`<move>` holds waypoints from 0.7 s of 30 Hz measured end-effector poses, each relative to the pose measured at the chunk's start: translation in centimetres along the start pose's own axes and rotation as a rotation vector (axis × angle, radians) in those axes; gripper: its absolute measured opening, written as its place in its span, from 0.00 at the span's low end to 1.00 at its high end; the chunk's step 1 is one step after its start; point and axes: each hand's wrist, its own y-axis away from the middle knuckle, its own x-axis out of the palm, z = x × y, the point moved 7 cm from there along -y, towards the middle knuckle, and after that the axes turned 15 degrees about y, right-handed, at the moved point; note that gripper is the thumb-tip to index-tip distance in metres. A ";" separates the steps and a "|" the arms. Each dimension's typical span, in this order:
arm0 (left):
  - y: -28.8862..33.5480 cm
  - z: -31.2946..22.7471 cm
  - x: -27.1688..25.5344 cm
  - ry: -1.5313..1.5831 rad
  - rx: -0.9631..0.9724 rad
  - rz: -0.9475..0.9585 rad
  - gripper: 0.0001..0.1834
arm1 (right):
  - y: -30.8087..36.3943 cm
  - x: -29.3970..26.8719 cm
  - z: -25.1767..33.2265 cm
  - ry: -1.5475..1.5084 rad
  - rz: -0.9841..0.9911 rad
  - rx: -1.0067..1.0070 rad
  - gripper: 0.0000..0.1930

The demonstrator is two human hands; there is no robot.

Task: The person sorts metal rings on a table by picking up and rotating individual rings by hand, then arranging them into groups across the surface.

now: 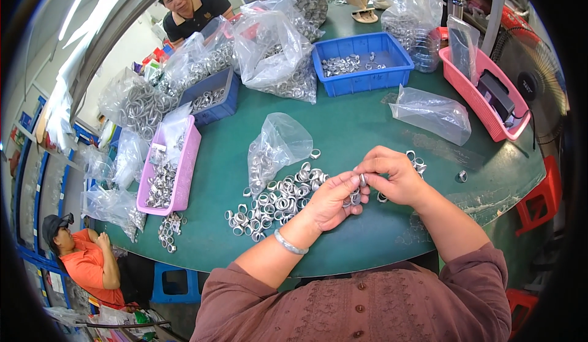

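Over the near part of the green table [220, 143], my two hands meet. My left hand [331, 204] is closed around a few silver metal rings, cupped at its fingers. Thumb and fingertips of my right hand [395, 173] pinch one silver ring [362, 180], which the left thumb also touches. Left of my hands spreads a loose pile of silver rings [269, 206]. An open clear plastic bag [285, 135] with more rings lies just behind the pile. A few rings [418, 162] sit beyond my right hand, partly hidden by it.
Blue bins [367, 83] and a pink basket [190, 170] hold rings. Bulging clear bags [275, 66] stand at the back. An empty-looking bag [432, 114], a pink basket [468, 91] with a black device and a fan [533, 85] are right. Two people [196, 12] are nearby.
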 end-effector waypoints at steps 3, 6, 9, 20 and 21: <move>-0.1 -0.1 -0.3 0.008 0.001 0.003 0.08 | 0.0 0.1 0.0 0.007 0.004 0.005 0.08; -0.2 -0.2 -0.6 0.012 0.026 0.011 0.08 | 0.0 0.0 0.1 -0.005 -0.018 0.021 0.08; -0.1 -0.5 -0.8 -0.004 0.082 -0.032 0.09 | -0.2 -0.4 0.9 0.047 -0.027 -0.019 0.08; 0.0 -1.7 0.3 0.142 0.212 0.120 0.18 | -0.1 -0.9 2.5 0.366 -0.152 -0.162 0.08; -0.2 -1.9 0.3 0.152 0.207 0.130 0.18 | -0.1 -1.0 2.6 0.387 -0.172 -0.196 0.08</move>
